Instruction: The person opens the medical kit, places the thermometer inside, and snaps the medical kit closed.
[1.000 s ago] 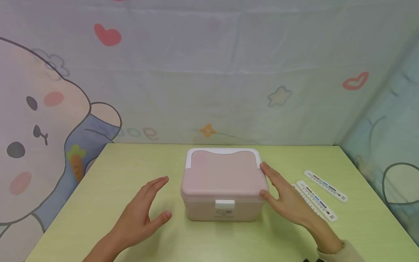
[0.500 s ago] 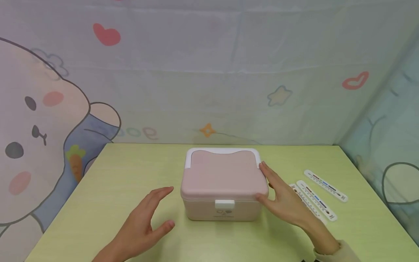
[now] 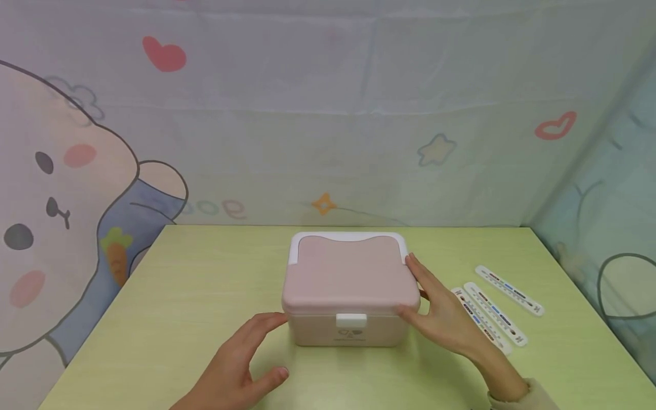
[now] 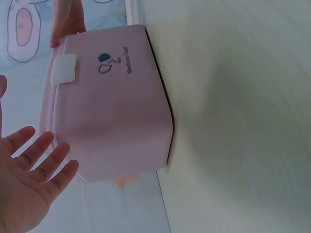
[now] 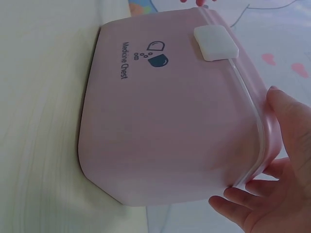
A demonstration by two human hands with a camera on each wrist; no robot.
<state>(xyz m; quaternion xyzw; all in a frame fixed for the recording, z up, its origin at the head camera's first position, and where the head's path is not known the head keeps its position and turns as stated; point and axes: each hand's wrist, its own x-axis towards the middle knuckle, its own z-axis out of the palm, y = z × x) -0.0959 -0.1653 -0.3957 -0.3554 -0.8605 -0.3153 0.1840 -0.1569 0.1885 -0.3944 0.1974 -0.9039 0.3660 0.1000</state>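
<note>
And in comes the left hand (image 3: 233,367)! It has swung rightward across the near half of the table (image 3: 154,319), closing the gap that stood there a second ago, and its fingertips now reach the left near corner of the pink medicine chest (image 3: 351,285), or very nearly; contact is impossible to call. Fingers spread, thumb well apart, palm facing the chest, nothing in its hold.

Over on the right, the right hand (image 3: 451,322) has shifted only a touch: its thumb has crept left along the near edge of the lid (image 3: 353,265), a finger lies up the lid's right side, and the others sit slightly apart at the rim. That small shift leaves more of the nearest white graduated strip (image 3: 480,320) showing.

The medicine chest itself hasn't budged, mid-table, lid down, white latch (image 3: 351,320) facing near. What does it mean? By the look of it, a one-sided touch is becoming a two-sided approach, with the chest between both hands.
</note>
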